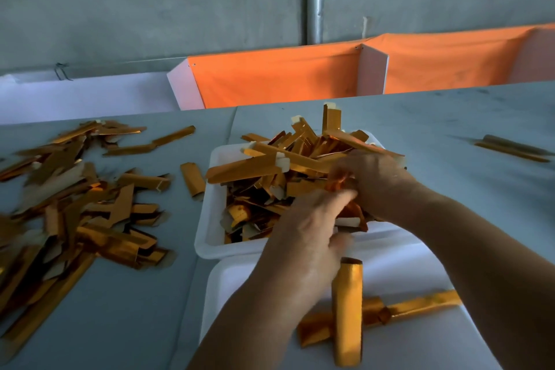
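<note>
Left hand and right hand are both pinching a gold foil strip at 3 o'clock in the bin. It's probably light, flimsy and slippery, so I'm gripping its ends.

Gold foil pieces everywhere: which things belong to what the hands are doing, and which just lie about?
In use: left hand, right hand, crumpled gold piece between them, heaped white tray, folded gold tubes in front.
Lying about: loose gold pile, far strips, orange cloth.
</note>
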Available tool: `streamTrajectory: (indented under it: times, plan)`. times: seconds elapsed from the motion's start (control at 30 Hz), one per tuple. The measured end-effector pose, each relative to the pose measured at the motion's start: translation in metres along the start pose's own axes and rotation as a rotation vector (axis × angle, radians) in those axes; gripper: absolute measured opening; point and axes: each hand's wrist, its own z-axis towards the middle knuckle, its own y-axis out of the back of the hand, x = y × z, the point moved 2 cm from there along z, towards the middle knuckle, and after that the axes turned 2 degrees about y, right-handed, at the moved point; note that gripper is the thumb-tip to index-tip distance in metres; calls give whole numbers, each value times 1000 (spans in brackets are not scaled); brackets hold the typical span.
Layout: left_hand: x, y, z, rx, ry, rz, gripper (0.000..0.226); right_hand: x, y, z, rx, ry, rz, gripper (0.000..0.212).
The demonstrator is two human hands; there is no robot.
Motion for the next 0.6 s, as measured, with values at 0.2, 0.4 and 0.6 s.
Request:
streamTrajectory:
  times: [0.2, 0.4, 0.6]
  plan:
    - [-1, -1, 2, -77, 89, 207, 22, -8, -10, 0, 130, -70, 143, 35]
    - [19, 19, 0, -270, 366, 125, 23, 0, 10, 14, -53, -100, 84, 17]
    - [20, 19, -1, -309, 405, 111, 57, 3, 29, 1, 60, -353, 1043, 27]
